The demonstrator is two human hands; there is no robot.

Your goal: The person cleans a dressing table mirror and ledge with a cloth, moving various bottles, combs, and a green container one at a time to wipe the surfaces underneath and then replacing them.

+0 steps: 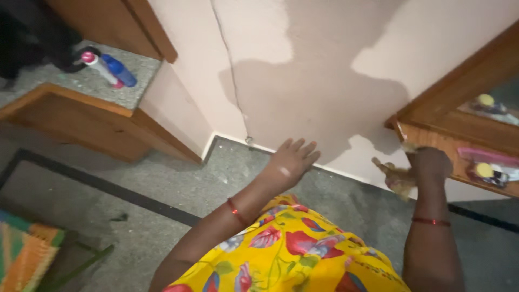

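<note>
Yellowish cloth (397, 178), crumpled, in the right hand (431, 164); grip clenched around it, knuckles toward the camera. Cloth hangs just below and left of the fist, at the front edge of a wooden shelf (432, 141) on the right. Right hand touches or nearly touches that edge; cannot tell which. Red bangle on the right wrist.

Left hand (292, 159) empty, grip released, fingers spread and pointing toward the wall (303, 65). It hovers over the grey floor (162, 184) near the skirting, well apart from the cloth. Red bangle on this wrist too.

On the shelf: pink flat item (486, 156), small yellow-topped objects, blurred. Mirror above it, in a wooden frame.

Wall pinkish, with a large darker patch and a crack running down to the floor.

Upper left: stone ledge (81, 81) with wooden edge, a blue bottle (120, 71) and a white bottle with pink cap (100, 67) lying on it, side by side.

Lower left corner: striped orange-green mat (24, 254).

Yellow floral dress at bottom centre.
</note>
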